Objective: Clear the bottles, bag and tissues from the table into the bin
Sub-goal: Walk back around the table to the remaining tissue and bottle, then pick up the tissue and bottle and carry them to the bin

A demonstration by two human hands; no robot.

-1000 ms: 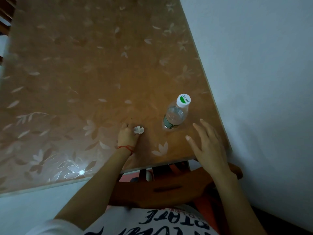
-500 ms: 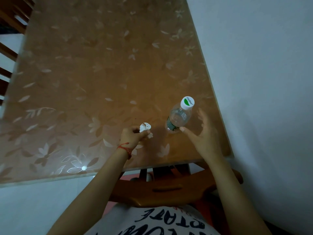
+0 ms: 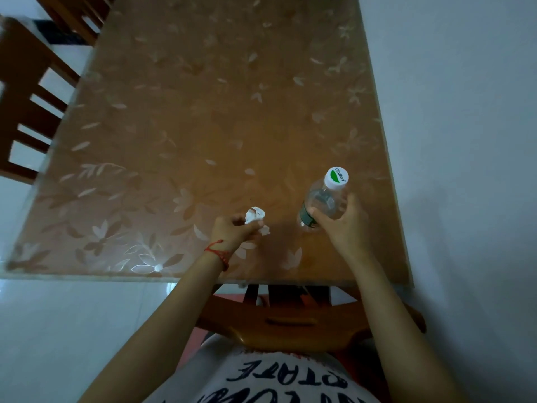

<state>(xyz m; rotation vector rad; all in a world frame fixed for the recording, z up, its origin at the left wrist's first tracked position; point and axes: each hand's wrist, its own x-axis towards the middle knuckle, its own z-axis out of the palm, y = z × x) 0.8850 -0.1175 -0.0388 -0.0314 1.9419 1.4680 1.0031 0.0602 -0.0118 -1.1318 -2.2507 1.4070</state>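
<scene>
- Head view, count: one bottle (image 3: 322, 203), one tissue (image 3: 255, 215), two hands, two chairs.
- The bottle is clear, with a white cap that has a green mark. It stands near the right, near corner of the table (image 3: 203, 126), a little tilted toward the wall in this wide view.
- The right hand (image 3: 345, 225) has its fingers and thumb curled round the body of the bottle, below the cap.
- The left hand (image 3: 235, 231) pinches the crumpled white tissue between curled fingers, just above the table and to the left of the bottle. A small white piece shows under the fingers; it is perhaps part of the same tissue, I cannot tell.
- A red string (image 3: 218, 251) is around the left wrist.
- The table is brown, with a pale flower and leaf pattern under a shiny cover. Its right side is against a white wall (image 3: 465, 141). The floor is pale.
- One wooden chair (image 3: 290, 324) is pushed under the near edge, partly hidden by the arms. Another chair (image 3: 26, 112) at the left is cut by the picture edge.
- The room is dim, so the bottle's label is hard to read.
</scene>
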